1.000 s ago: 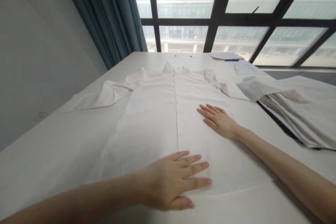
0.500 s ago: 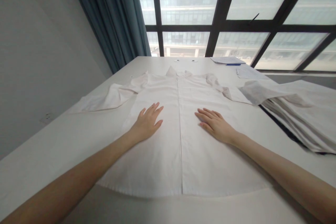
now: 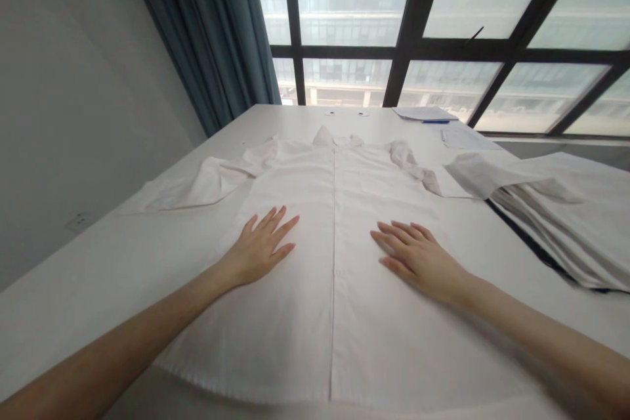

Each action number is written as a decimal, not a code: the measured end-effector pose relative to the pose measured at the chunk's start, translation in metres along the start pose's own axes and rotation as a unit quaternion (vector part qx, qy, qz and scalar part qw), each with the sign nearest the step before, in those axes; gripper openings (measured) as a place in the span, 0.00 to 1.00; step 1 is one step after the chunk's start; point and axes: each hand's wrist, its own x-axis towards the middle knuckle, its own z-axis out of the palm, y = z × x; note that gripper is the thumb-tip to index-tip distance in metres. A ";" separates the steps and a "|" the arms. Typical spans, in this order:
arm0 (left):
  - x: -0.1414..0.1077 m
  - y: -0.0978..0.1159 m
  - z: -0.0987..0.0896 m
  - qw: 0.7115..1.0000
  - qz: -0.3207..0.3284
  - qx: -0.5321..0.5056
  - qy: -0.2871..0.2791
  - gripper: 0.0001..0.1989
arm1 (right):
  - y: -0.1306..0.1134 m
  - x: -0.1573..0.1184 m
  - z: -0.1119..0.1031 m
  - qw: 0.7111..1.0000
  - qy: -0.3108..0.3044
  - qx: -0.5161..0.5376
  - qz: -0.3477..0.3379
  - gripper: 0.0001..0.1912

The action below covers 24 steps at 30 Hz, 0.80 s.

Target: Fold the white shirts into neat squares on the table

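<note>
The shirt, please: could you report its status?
Left hand, right hand: open, palms down on shirt. Shirt spread out, front up. Cloth pile beside right sleeve.

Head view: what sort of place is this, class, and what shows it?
Probably an office or workroom: a dark-framed window faces a building, and papers and a blue pen lie on the white table beyond a spread shirt.

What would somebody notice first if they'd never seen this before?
Probably the big white shirt spread across the table, with the left hand and right hand on either side of its middle line. Beyond, a blue curtain hangs beside the bright window. Piled cloth lies at the right.
</note>
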 end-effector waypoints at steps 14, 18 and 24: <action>-0.004 0.003 -0.002 1.000 -0.004 0.002 -0.015 0.29 | 0.082 0.056 0.018 0.997 0.001 -0.029 0.074 0.31; -0.009 0.007 -0.003 1.000 -0.001 -0.002 -0.011 0.29 | 0.102 0.037 0.017 0.991 0.004 -0.050 0.126 0.32; -0.020 0.009 -0.007 1.000 0.003 -0.013 -0.027 0.30 | 0.101 0.027 0.007 0.984 0.004 -0.096 0.150 0.27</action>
